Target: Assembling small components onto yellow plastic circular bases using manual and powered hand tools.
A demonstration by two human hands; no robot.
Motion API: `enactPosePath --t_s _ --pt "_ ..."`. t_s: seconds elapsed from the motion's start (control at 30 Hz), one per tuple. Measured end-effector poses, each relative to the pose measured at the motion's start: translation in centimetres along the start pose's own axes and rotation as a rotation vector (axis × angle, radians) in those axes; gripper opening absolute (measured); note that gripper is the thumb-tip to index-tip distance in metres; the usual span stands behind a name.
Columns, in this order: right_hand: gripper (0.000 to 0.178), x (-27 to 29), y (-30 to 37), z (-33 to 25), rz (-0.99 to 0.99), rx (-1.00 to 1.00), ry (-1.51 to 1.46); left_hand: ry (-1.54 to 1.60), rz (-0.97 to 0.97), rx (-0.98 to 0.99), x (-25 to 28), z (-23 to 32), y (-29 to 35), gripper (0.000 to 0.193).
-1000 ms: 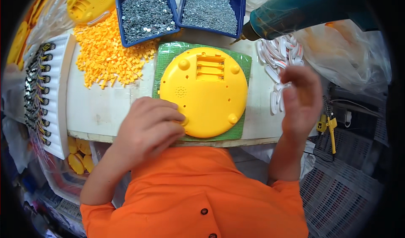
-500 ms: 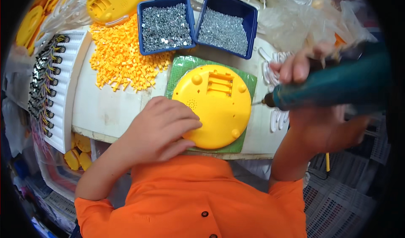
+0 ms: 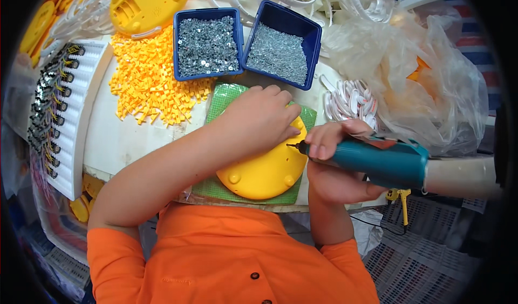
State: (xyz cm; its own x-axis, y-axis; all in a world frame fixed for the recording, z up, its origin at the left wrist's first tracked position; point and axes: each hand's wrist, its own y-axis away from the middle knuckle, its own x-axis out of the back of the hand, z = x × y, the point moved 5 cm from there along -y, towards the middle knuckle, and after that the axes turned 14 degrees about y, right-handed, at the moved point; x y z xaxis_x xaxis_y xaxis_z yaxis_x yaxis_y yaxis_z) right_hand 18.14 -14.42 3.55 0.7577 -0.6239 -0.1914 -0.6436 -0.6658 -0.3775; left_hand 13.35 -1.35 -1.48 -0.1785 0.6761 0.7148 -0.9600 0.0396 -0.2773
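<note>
A yellow round plastic casing (image 3: 261,169) lies on a green mat (image 3: 221,101) before me, with rounded bumps on its upward face. My left hand (image 3: 264,112) reaches across its far part, fingers bent and pressed together against it; they hide much of that side. My right hand (image 3: 337,169) is wrapped around a teal electric screwdriver (image 3: 377,161), held nearly level. Its thin dark bit points left, with the tip at the casing's surface close to my left fingertips. Whether a screw sits at the tip is too small to tell.
Two blue bins (image 3: 209,74) of small metal parts stand beyond the mat, beside a heap of small yellow pieces (image 3: 154,88). A white foam tray (image 3: 81,126) with wired parts is at left. White curved pieces (image 3: 350,101) and clear plastic bags (image 3: 415,83) lie right.
The screwdriver has come left and down from the right onto the casing. My left hand has moved from the casing's near left to its far side. The casing appears turned, its battery compartment now hidden.
</note>
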Motion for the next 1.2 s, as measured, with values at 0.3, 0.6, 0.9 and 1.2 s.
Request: enactPosePath --t_s 0.3,0.6,0.9,1.2 --pt "0.093 0.0 0.1 1.5 -0.095 0.006 0.010 0.010 0.009 0.021 -0.2 -0.5 0.3 0.037" --pt "0.093 -0.3 0.5 0.8 0.018 -0.087 0.049 0.028 0.082 -0.025 0.0 -0.2 0.4 0.036" --pt "0.103 -0.2 0.5 0.9 -0.014 -0.133 -0.002 0.052 0.120 -0.042 0.1 -0.2 0.6 0.034" --pt "0.090 -5.6 0.4 -1.6 -0.318 0.050 -0.002 0.045 0.083 -0.022 -0.5 -0.7 0.6 0.036"
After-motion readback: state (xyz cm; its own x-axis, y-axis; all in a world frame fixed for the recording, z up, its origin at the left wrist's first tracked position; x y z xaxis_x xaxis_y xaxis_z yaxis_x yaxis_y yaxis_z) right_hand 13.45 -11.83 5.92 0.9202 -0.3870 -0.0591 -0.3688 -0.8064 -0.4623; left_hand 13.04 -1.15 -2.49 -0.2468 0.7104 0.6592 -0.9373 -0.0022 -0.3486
